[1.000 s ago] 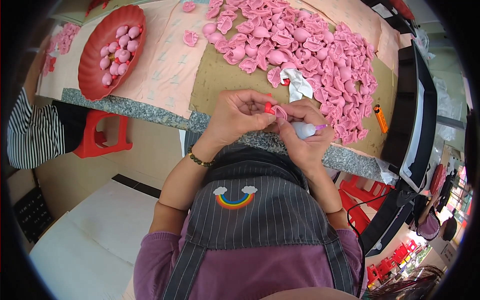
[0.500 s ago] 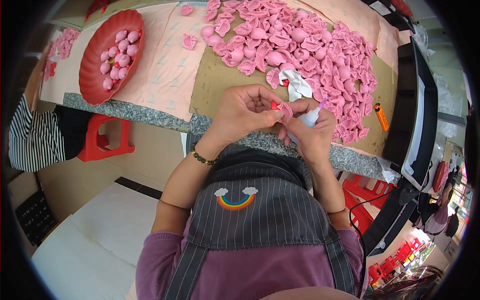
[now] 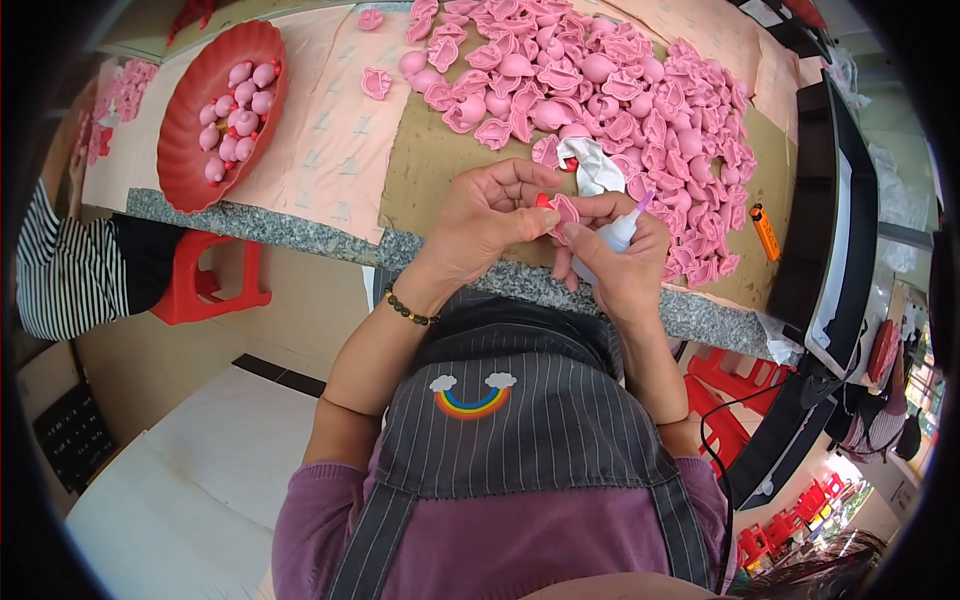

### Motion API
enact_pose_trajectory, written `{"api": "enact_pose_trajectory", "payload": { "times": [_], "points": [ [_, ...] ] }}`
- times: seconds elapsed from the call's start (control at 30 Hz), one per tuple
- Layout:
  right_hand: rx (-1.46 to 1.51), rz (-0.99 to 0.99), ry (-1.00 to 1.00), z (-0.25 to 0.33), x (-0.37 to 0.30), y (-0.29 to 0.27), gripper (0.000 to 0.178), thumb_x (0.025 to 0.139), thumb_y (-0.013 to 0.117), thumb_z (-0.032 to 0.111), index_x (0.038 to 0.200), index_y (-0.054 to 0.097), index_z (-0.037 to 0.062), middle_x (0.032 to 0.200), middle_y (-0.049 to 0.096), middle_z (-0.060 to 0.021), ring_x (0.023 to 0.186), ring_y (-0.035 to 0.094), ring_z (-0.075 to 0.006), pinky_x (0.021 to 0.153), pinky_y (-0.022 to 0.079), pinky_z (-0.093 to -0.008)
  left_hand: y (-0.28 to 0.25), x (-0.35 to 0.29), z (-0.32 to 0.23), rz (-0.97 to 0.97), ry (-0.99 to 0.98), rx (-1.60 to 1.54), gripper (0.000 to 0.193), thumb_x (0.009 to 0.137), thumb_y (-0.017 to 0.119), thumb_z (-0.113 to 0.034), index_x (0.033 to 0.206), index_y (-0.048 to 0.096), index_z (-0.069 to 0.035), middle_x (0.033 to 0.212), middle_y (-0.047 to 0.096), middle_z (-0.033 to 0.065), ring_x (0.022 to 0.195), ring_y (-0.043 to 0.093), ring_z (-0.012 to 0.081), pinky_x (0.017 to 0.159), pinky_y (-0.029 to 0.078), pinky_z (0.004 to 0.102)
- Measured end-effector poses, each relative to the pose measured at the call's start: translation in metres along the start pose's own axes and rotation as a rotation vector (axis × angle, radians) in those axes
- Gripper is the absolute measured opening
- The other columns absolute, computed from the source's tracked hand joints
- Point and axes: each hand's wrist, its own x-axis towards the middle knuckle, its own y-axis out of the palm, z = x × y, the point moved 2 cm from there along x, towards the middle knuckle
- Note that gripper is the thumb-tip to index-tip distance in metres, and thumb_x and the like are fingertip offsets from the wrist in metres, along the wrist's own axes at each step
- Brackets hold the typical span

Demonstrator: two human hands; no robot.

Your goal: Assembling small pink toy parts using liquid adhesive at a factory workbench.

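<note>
Above the near edge of the table, both hands meet at a pink hollow shell piece (image 3: 564, 217) with a wavy rim. My left hand (image 3: 488, 215) pinches a small red part (image 3: 544, 201) at the shell's left side, thumb and forefinger pressed together. In my right hand (image 3: 630, 258) is a small translucent squeeze bottle (image 3: 618, 236) with a thin purple tip pointing up and right. The right thumb and fingertips also hold the shell. Just beyond the hands lies a crumpled white cloth (image 3: 596, 170), with a bit of red beside it.
A big pile of pink shell pieces (image 3: 590, 70) covers the table's far right. At left, a red scalloped tray (image 3: 178, 150) holds several round pink pieces with red bits. An orange lighter (image 3: 765, 233) lies right, near a black box edge (image 3: 850, 210). A person in striped clothing (image 3: 70, 270) is at far left.
The shell has turned and shows its wavy rim more plainly between my fingers. My left thumb and fingers have shifted slightly. At far left, the other person's arm has moved into view.
</note>
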Motion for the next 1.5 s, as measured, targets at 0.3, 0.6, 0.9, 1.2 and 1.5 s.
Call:
{"api": "enact_pose_trajectory", "payload": {
  "times": [0.3,0.6,0.9,1.2,1.5],
  "points": [
    [0.020,0.053,0.041,0.004,0.002,-0.005,0.020,0.077,0.055,-0.007,0.097,0.053,-0.0082,0.076,0.059,-0.0131,0.054,0.057,-0.0143,0.042,0.043,-0.0225,0.006,-0.002,0.000,-0.012,0.094,0.109,0.037,0.080,0.059,0.000,0.116,0.049,0.005,0.091,0.062,0.0086,0.081,0.059,0.0106,0.072,0.048,0.0213],
    [0.068,0.110,-0.046,0.008,-0.006,-0.028,0.043,0.070,0.067,0.001,0.108,0.049,-0.0044,0.112,0.050,-0.0143,0.092,0.054,-0.0186,0.084,0.042,-0.0285,0.001,-0.007,-0.001,0.053,0.087,0.058,0.024,0.084,0.054,-0.001,0.107,0.055,0.004,0.094,0.062,0.0143,0.079,0.062,0.0163,0.066,0.052,0.0261],
    [-0.052,-0.012,-0.186,0.017,-0.015,-0.045,0.037,0.075,0.069,0.015,0.104,0.056,-0.0047,0.091,0.063,-0.0145,0.077,0.060,-0.0190,0.076,0.046,-0.0292,-0.003,-0.005,0.000,0.072,0.086,-0.139,0.035,0.082,0.060,-0.007,0.114,0.050,0.004,0.104,0.059,0.0151,0.082,0.063,0.0185,0.070,0.053,0.0268],
    [-0.349,-0.226,-0.287,0.039,-0.026,-0.026,0.028,0.076,0.068,0.016,0.094,0.057,-0.0034,0.081,0.060,-0.0094,0.067,0.055,-0.0116,0.061,0.042,-0.0219,-0.005,-0.008,0.002,0.076,0.064,-0.169,0.040,0.078,0.065,-0.008,0.114,0.050,0.003,0.099,0.060,0.0154,0.088,0.063,0.0235,0.073,0.053,0.0283],
    [-0.539,-0.133,-0.653,0.042,-0.021,-0.020,0.025,0.067,0.074,0.009,0.083,0.059,-0.0040,0.070,0.057,-0.0062,0.065,0.046,-0.0130,0.061,0.034,-0.0238,-0.009,-0.007,0.010,0.089,0.069,-0.158,0.037,0.078,0.065,-0.008,0.110,0.052,0.004,0.101,0.060,0.0120,0.091,0.061,0.0177,0.083,0.050,0.0306]
  ]
}}
